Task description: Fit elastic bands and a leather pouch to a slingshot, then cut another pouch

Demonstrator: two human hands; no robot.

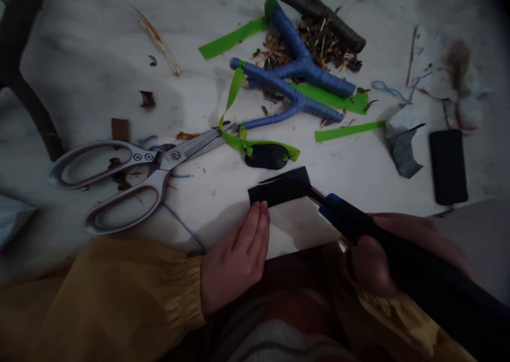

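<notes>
A black rectangular strip [281,186] lies in front of me, with a light slit-like line along its upper edge. My left hand [243,242] has its fingers pressed together at the strip's lower left edge, closed on it. In my right hand [378,261] is a long dark-handled tool [350,216] with blue parts near its slim metal tip. That tip touches the strip's right end. Just above the strip sits a black oval pad [266,156] with green bands knotted through both ends. One green band [233,99] runs up to a blue-wrapped forked stick [279,86].
Large metal scissors [171,157] lie partly spread at left. Behind are a second blue-wrapped forked stick [295,38], wood shavings [322,41] and a bare stick [319,14]. A dark block [448,165] and grey scrap [404,152] are at right; a branch [24,80] stands far left.
</notes>
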